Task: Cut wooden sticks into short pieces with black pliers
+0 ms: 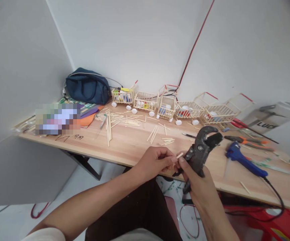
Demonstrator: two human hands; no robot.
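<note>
A short wooden stick (pixel 179 155) is pinched between the fingertips of the left hand (pixel 156 162), just over the table's near edge (pixel 139 164). Its long axis is pointed up and right, toward the black cutter (pixel 201 149) gripped in the closed right hand (pixel 197 180), immediately beside it. Open room is left above the bare tabletop.

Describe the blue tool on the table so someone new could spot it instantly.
Start at the long wooden table and follow its front edge right, past the black cutter in the right hand. The blue plastic glue gun lies there, the only blue tool, trailing a black cord.
</note>
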